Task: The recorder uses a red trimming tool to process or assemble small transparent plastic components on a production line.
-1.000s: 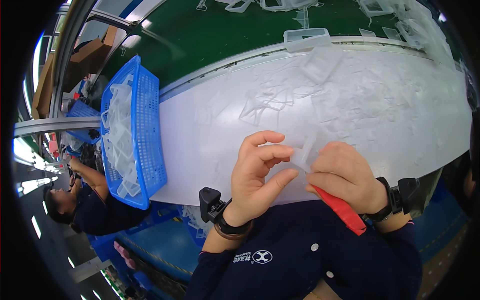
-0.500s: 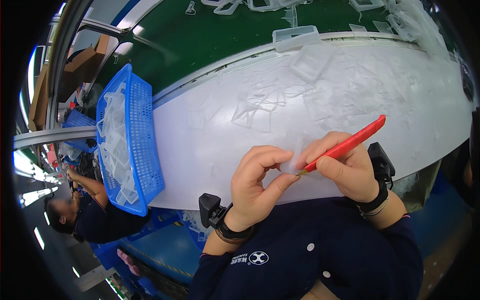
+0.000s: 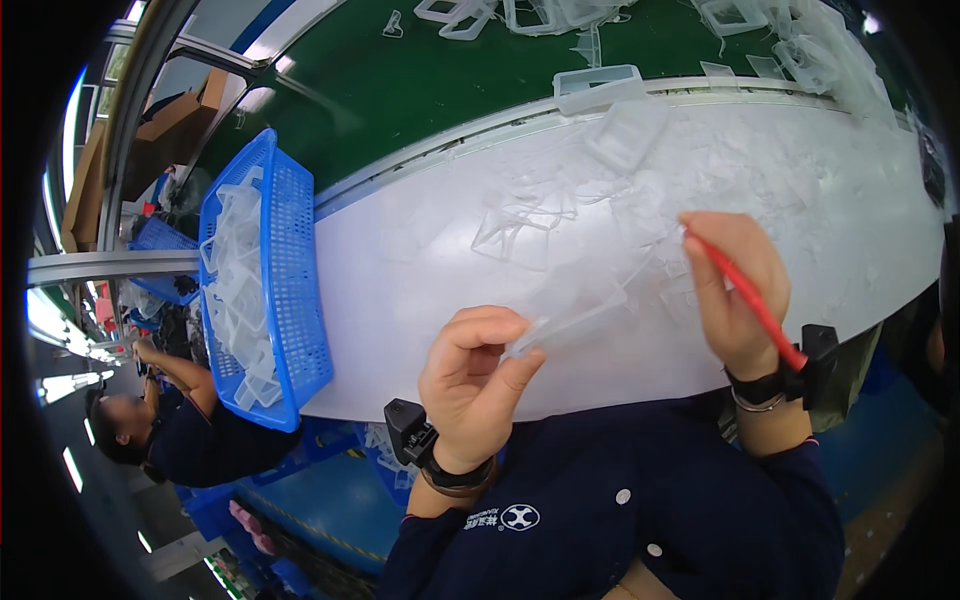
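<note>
Near the front of the white table, my left hand [image 3: 475,380] pinches a clear plastic piece [image 3: 575,322] between thumb and fingers. The piece sticks out to the right, thin and see-through, so its exact shape is hard to make out. My right hand [image 3: 742,285] is raised over the table, apart from that piece. It is closed around a slim red-handled knife [image 3: 752,296], whose handle slants down toward my wrist. The knife's tip is by my fingertips; whether a thin shaving is pinched there I cannot tell.
A blue basket [image 3: 292,250] full of translucent frames stands at the table's left. Clear offcuts [image 3: 530,225] litter the white table [image 3: 400,330]. Farther back, a clear rectangular tray [image 3: 598,92] sits at the green surface's [image 3: 400,90] edge. A co-worker [image 3: 215,425] is at the far left.
My hands have come apart: the right hand with the knife moved up and right, its tip leaving the plastic piece. My left hand shifted slightly left, still pinching the piece.
</note>
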The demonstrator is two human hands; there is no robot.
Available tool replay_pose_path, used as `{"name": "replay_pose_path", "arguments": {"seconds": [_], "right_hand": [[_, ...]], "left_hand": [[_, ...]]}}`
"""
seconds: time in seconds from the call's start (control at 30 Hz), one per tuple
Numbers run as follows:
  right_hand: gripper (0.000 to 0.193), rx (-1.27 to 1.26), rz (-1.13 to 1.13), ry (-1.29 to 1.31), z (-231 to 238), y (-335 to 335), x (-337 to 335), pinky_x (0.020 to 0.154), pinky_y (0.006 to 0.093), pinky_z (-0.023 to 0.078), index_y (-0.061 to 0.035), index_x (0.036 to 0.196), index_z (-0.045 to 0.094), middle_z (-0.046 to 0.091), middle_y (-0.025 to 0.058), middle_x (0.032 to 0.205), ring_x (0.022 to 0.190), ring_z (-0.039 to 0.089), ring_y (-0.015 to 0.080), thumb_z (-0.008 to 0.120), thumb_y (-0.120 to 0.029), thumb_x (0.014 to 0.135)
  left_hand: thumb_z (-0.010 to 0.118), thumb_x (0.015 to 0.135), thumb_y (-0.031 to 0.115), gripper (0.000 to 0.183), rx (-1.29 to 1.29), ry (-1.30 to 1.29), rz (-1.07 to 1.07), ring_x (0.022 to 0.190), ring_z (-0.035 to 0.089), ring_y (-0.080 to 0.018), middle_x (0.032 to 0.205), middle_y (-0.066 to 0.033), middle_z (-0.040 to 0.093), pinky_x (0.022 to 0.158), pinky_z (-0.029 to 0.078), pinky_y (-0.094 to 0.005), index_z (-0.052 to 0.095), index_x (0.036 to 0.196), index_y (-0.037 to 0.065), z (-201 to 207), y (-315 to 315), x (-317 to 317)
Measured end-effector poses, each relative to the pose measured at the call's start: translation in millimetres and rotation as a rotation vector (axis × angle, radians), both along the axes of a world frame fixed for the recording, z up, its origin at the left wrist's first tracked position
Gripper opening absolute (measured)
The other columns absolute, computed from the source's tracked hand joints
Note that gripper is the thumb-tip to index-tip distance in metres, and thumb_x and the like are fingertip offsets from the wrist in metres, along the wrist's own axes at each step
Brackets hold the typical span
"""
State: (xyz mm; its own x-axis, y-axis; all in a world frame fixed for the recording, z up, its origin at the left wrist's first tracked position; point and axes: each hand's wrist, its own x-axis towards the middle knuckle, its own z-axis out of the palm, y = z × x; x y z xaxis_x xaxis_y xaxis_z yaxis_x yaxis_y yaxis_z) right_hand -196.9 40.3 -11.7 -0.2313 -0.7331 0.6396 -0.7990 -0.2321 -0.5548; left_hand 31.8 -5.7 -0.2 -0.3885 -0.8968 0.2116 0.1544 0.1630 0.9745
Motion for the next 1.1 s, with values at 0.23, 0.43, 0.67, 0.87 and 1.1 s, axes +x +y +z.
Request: {"name": "replay_pose_path", "arguments": {"seconds": [0.23,0.43,0.67,0.87,1.1], "right_hand": [[0.013,0.253,-0.426,-0.070,-11.5,0.3,-99.3,0.068,0.0247,0.044,-0.0001,0.091,0.060,0.061,0.0096,0.083,0.073,0.055,0.0144,0.058,-0.012,0.088],[0.015,0.157,-0.195,-0.246,-25.0,-12.0,-88.6,0.088,0.0307,0.042,0.0015,0.097,0.060,0.058,0.0148,0.114,0.101,0.056,0.0207,0.056,-0.010,0.089],[0.023,0.110,-0.012,-0.408,-53.4,-19.8,-77.2,0.091,0.0291,0.043,0.0040,0.109,0.058,0.060,0.0119,0.111,0.099,0.057,0.0187,0.050,-0.011,0.093],[0.024,0.161,-0.003,-0.436,-61.1,-15.9,-70.9,0.091,0.0294,0.043,0.0032,0.106,0.060,0.061,0.0119,0.109,0.098,0.058,0.0194,0.050,-0.014,0.093],[0.013,0.135,-0.019,-0.648,-39.3,-28.0,-42.0,0.082,0.0246,0.043,0.0045,0.098,0.058,0.060,0.0070,0.094,0.087,0.056,0.0132,0.054,-0.004,0.089]], "left_hand": [[0.059,0.080,-0.007,0.024,0.020,0.183,0.187,0.086,0.054,-0.0161,0.096,-0.0089,0.056,0.078,0.046,-0.0294,0.052,0.101,0.001,12.3,-11.8,46.8],[0.061,0.080,-0.005,0.025,-0.025,0.142,0.377,0.085,0.056,-0.0154,0.097,-0.0078,0.057,0.076,0.047,-0.0291,0.053,0.103,0.002,19.8,-14.8,85.9],[0.060,0.081,-0.008,0.026,-0.343,-0.129,0.871,0.090,0.058,-0.0138,0.100,-0.0091,0.060,0.080,0.047,-0.0261,0.053,0.105,-0.001,56.1,-12.3,165.2],[0.059,0.081,0.009,0.039,-0.392,-1.266,1.226,0.101,0.053,-0.0326,0.109,-0.0189,0.057,0.088,0.041,-0.0383,0.051,0.117,-0.004,56.2,-22.6,251.3],[0.054,0.080,-0.003,0.027,-0.628,-0.872,0.985,0.097,0.055,-0.0287,0.105,-0.0154,0.058,0.086,0.042,-0.0344,0.058,0.107,-0.003,33.2,-44.3,154.6]]}}
